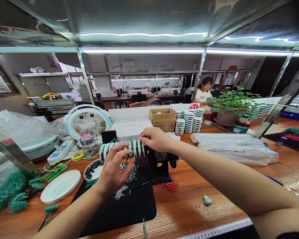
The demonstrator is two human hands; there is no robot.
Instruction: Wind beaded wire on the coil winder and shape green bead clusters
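Spool row [135,149], One

White spools, twelve o'clock of the black mat [139,205]. Left hand [114,172]: thumb and fingers parted, before the row (whether touching, I cannot tell). Right hand [154,140]: fingertips pinched together at the row's three-o'clock end; anything between them, I cannot tell.

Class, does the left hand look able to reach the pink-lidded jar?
Probably yes: the jar stands nearby, with seemingly just a low dish of black pieces between it and the left hand.
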